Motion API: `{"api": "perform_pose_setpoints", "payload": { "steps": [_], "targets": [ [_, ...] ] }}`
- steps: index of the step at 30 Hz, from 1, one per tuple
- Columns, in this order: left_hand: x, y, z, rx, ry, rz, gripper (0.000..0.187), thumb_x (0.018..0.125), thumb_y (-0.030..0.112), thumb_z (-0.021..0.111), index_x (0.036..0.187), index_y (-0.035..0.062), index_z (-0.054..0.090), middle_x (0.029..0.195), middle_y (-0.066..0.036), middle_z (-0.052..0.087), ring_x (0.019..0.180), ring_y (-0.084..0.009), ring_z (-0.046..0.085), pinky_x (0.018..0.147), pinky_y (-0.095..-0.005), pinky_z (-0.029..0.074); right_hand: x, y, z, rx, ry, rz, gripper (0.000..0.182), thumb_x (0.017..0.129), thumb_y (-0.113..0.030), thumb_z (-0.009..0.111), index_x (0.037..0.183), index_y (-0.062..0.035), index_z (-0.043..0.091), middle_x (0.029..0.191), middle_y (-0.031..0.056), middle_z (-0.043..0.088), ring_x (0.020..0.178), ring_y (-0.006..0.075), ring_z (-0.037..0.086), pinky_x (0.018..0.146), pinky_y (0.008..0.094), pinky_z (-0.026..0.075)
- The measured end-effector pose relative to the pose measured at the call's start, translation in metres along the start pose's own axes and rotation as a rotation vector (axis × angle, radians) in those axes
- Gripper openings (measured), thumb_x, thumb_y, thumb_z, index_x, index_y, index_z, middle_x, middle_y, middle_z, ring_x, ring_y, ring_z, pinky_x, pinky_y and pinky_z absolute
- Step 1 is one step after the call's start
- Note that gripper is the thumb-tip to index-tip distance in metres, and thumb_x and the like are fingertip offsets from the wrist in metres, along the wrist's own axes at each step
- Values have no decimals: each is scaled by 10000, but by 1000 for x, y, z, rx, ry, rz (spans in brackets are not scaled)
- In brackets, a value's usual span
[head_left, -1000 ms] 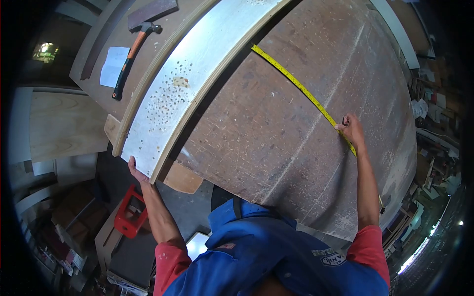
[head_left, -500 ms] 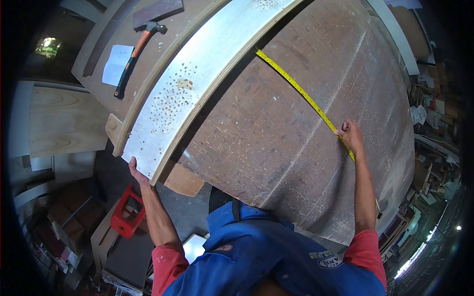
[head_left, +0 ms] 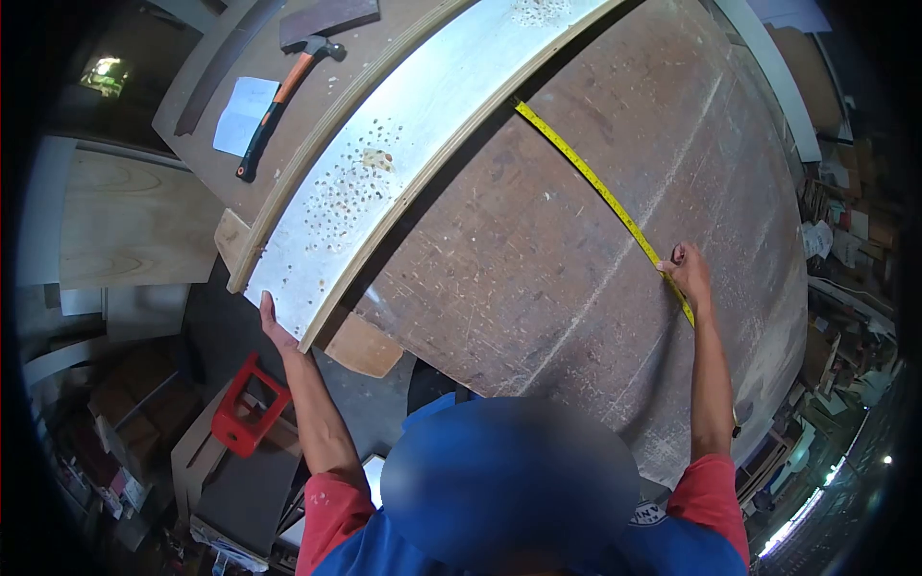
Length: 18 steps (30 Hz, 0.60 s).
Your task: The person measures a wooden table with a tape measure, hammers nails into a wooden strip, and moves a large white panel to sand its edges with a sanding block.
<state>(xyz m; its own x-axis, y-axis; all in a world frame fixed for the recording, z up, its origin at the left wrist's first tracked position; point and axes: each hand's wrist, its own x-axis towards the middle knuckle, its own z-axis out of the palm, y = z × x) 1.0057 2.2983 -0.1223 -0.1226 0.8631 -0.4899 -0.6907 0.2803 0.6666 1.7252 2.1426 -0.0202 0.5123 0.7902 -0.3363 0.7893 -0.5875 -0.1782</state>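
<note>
A long white board (head_left: 427, 101) with many small holes and wooden side rails lies across the brown worktable (head_left: 499, 259). My left hand (head_left: 277, 324) grips the board's near end, thumb on the top face and the other fingers hidden beneath. A yellow tape measure (head_left: 591, 178) is stretched out over the table, its far end close to the board's right rail. My right hand (head_left: 686, 275) pinches the tape toward the table's right side, and more of the blade runs on under the wrist.
A hammer (head_left: 279, 104) lies on a white paper (head_left: 244, 117) left of the board, below a dark block (head_left: 329, 19). On the floor side stands a red plastic object (head_left: 250, 403). Plywood panels (head_left: 134, 226) lean at the left.
The view has shifted slightly, so the board and table appear a little to the right. Both hands keep their holds on the board and the tape.
</note>
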Motion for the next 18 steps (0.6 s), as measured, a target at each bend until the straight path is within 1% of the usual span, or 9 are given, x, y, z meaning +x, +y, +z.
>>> {"api": "perform_pose_setpoints", "payload": {
  "steps": [4,6,7,9,10,11,13,15,18],
  "targets": [
    [-1,4,-1,196,58,72,547,979,343,524,1377,-24,450,1329,-145,571,1202,-271,570,1047,-404,434,0,2,-3,1,-17,31,471,629,-250,886,770,-38,489,803,130,538,723,315,530,653,419,422],
    [-3,6,2,383,131,224,525,968,303,569,1370,-16,456,1258,-146,606,1141,-262,610,1017,-380,470,1,2,-1,3,-27,30,469,629,-252,886,773,-37,494,810,134,543,727,315,537,656,420,426],
    [-3,6,6,386,135,228,525,968,303,569,1370,-16,456,1258,-146,606,1141,-262,610,1017,-380,470,1,2,-3,8,-13,13,461,630,-242,884,772,-35,497,814,134,547,726,312,541,658,421,428],
    [-8,13,14,349,94,90,522,980,315,552,1359,-33,462,1261,-144,602,1127,-252,617,1008,-364,476,3,11,0,31,37,-47,450,632,-220,880,780,-31,499,817,132,551,729,300,548,665,421,434],
    [-5,16,1,435,151,57,538,982,327,552,1354,-52,462,1261,-142,599,1127,-238,608,1003,-353,469,8,25,10,62,75,-103,447,634,-208,877,789,-29,498,818,130,551,734,291,551,671,420,438],
    [-8,17,5,613,336,78,543,983,323,557,1353,-63,464,1268,-136,590,1133,-225,587,1017,-339,438,12,24,13,84,25,-64,451,636,-194,875,804,-25,492,813,125,541,736,281,537,675,414,438],
    [9,11,-19,883,144,452,639,963,311,601,1447,-30,362,1409,-134,459,1285,-190,427,1099,-325,322,11,19,7,78,-65,-33,451,646,-165,867,820,-17,478,806,117,519,738,268,508,686,399,436],
    [-7,13,24,632,213,369,770,953,281,610,1528,5,180,1481,-118,364,1352,-202,352,1124,-329,286,9,12,6,58,-93,-62,447,655,-149,862,821,-14,469,803,114,508,739,265,493,693,391,434],
    [-17,21,45,602,160,324,809,937,281,636,1536,16,162,1487,-134,347,1353,-211,362,1130,-324,276,5,10,4,116,-37,-23,431,662,-117,849,794,-14,453,794,103,485,727,255,460,693,375,420]
  ]
}}
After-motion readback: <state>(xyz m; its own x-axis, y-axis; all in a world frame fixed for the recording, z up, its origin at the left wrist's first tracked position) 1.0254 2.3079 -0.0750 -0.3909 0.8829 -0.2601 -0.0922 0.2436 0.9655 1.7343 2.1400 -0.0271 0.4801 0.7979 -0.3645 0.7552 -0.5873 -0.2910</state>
